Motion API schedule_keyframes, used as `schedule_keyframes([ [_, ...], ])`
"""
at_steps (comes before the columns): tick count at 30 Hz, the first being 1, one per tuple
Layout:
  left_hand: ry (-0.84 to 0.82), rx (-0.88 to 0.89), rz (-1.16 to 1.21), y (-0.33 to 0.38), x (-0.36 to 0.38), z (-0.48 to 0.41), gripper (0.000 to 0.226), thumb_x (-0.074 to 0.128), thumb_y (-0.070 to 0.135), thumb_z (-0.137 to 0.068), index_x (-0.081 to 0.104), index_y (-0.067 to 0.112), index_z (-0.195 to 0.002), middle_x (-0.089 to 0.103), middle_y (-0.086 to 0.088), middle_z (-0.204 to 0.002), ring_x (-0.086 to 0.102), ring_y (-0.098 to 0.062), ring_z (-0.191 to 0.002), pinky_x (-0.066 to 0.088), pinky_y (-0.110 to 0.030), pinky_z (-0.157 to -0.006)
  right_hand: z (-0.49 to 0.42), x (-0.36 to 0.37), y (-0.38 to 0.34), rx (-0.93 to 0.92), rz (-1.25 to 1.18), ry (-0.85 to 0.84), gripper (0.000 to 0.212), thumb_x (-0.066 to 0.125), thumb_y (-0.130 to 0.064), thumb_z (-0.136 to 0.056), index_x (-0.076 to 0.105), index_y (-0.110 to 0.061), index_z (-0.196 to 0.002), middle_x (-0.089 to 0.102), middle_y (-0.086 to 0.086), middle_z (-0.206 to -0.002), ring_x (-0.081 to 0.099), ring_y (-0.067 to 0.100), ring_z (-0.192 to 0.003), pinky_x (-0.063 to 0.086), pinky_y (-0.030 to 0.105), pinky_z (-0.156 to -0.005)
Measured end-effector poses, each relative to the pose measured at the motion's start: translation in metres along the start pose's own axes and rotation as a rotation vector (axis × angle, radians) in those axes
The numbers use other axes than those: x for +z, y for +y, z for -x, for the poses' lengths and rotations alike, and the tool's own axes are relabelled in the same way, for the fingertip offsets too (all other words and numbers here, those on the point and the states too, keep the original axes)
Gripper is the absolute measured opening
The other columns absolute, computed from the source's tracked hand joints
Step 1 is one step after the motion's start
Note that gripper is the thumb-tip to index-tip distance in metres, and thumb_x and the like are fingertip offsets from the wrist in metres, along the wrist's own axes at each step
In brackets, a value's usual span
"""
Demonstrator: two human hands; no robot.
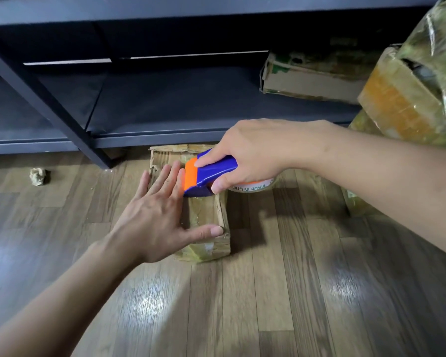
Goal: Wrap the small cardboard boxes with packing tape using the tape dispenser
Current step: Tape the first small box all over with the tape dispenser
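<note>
Mid-wrap at frame centre: flat, splayed left hand [155, 215] steadies small brown cardboard box [206, 228], right hand [252, 153] grips blue-and-orange plastic tape dispenser [209, 176] on its partly taped top; further passes probably remain.

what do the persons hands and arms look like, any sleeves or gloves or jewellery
Both hands are bare: no gloves on the left hand or the right hand. No rings, watch or bracelet show. Both forearms are uncovered up to the picture's edge, so no sleeve is visible. Fingernails are short and unpainted.

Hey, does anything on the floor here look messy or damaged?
Yes. A crumpled wad lies loose by the shelf leg, and the cardboard box under the left hand has ragged, torn edges.
</note>
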State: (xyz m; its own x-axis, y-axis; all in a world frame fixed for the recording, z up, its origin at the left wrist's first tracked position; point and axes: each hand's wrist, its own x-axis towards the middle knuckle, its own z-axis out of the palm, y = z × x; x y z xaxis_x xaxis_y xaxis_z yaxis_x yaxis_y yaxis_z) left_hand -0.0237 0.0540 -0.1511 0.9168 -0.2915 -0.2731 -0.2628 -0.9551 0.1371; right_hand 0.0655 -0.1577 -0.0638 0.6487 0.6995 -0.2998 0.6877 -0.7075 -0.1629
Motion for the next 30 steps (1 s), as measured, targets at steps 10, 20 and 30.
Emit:
schedule_keyframes([
  [10, -0.041, -0.003, -0.044, -0.007, -0.004, 0.004, 0.159, 0.004, 0.116, -0.038, -0.022, 0.016, -0.16, -0.034, 0.005, -0.164, -0.031, -0.009, -0.151, -0.01, -0.045, -0.128, 0.031, -0.003, 0.032, 0.066, -0.146, 0.005, 0.056, 0.055, -0.079, -0.079, 0.042, -0.069, -0.133, 0.048, -0.035, -0.081, 0.046, -0.005, -0.082, 0.036, 0.023, -0.067],
  [20, -0.007, 0.017, -0.041, -0.006, -0.003, 0.006, 0.148, -0.003, 0.112, -0.049, -0.015, 0.017, -0.162, -0.029, 0.007, -0.167, -0.026, -0.007, -0.153, -0.01, -0.045, -0.128, 0.048, 0.003, 0.048, 0.083, -0.31, -0.019, 0.06, 0.053, -0.083, -0.07, 0.041, -0.074, -0.128, 0.061, -0.027, -0.101, 0.055, 0.001, -0.09, 0.043, 0.025, -0.071],
  [30, -0.088, -0.17, 0.07, 0.016, -0.029, -0.003, 0.149, 0.002, 0.111, -0.047, 0.013, 0.02, -0.164, -0.003, 0.006, -0.173, -0.004, -0.013, -0.159, -0.004, -0.07, -0.121, 0.037, 0.023, 0.047, 0.073, -0.246, -0.025, 0.061, 0.05, -0.084, -0.072, 0.039, -0.073, -0.132, 0.046, -0.049, -0.086, 0.05, -0.004, -0.084, 0.04, 0.024, -0.07],
])
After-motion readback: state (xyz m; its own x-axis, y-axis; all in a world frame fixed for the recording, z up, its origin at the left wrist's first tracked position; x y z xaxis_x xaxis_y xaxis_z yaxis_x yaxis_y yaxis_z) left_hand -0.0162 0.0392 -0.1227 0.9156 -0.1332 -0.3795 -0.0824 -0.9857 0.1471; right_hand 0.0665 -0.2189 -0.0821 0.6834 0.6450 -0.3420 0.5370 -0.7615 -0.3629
